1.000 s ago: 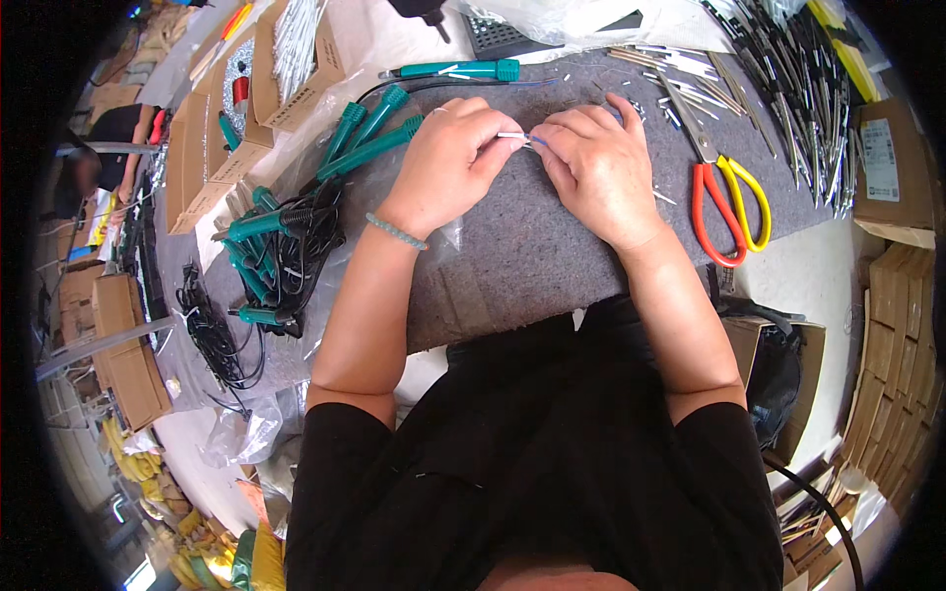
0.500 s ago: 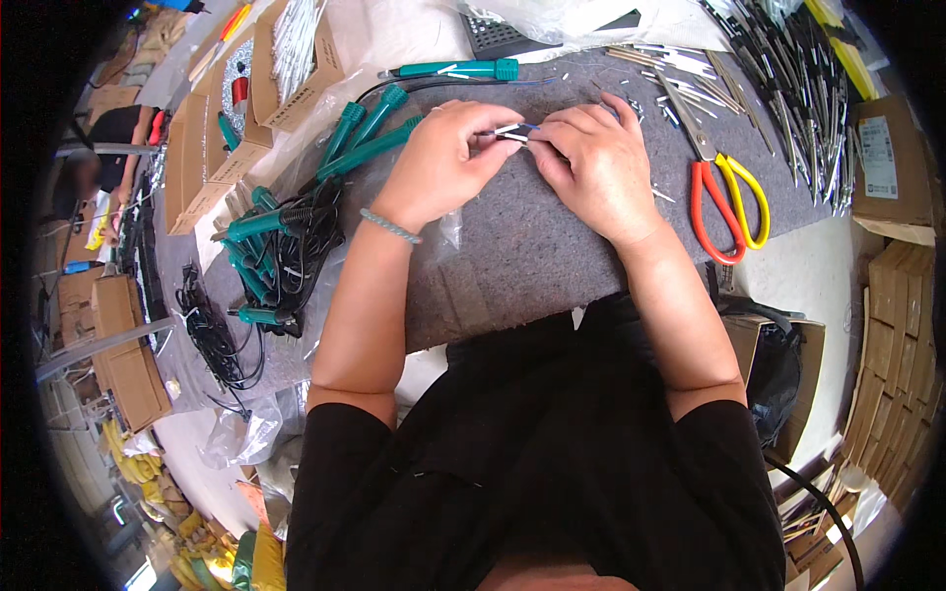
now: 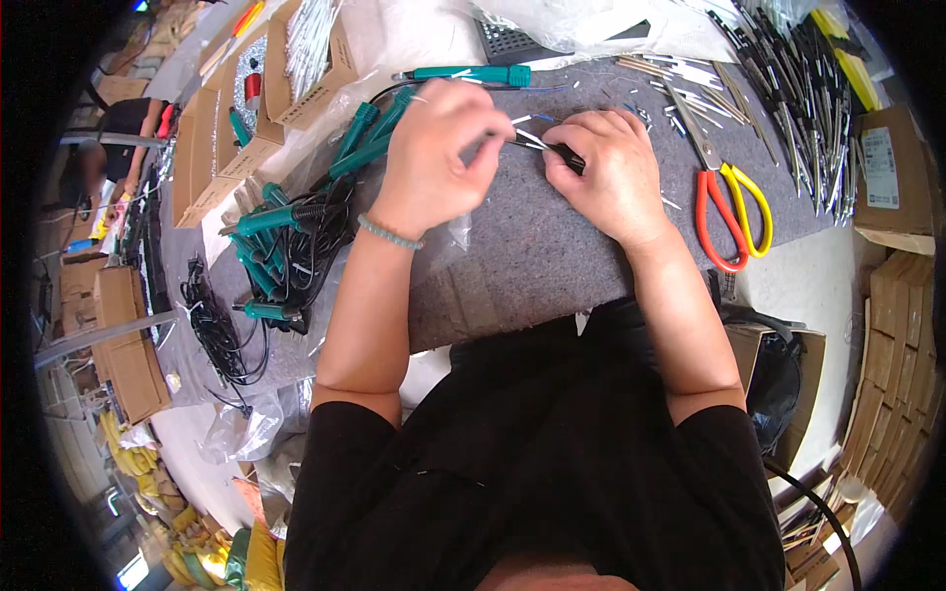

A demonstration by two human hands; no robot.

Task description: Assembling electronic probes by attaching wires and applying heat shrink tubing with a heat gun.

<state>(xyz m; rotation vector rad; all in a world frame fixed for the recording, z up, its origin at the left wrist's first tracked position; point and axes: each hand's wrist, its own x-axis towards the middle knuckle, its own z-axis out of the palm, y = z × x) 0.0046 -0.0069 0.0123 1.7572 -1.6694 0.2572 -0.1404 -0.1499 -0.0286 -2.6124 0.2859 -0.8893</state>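
Note:
My left hand (image 3: 443, 156), with a beaded bracelet at its wrist, is curled with thumb and forefinger close together. At those fingertips is a thin dark strand with a white sleeve-like bit; its kind is too small to tell. My right hand (image 3: 606, 169) is closed on a slim black piece (image 3: 567, 158) whose thin, pale tip points at the left fingers. Beyond the left hand lies a teal tool handle (image 3: 471, 75) with a black cord. More teal handles (image 3: 271, 219) and black cords are heaped to its left. Scissors (image 3: 724, 202) with red and yellow grips lie right of my right hand.
Small white tubes (image 3: 705, 103) and thin rods lie scattered at the far right, beside a pile of black-and-silver rods (image 3: 803, 118). Open cardboard boxes (image 3: 232, 163) stand at the far left. A grey cloth (image 3: 522, 276) covers the table. Another person (image 3: 118, 148) is at the left.
My hands have drawn apart; the left has lifted and turned. In the right hand the black piece now shows. The view has shifted slightly.

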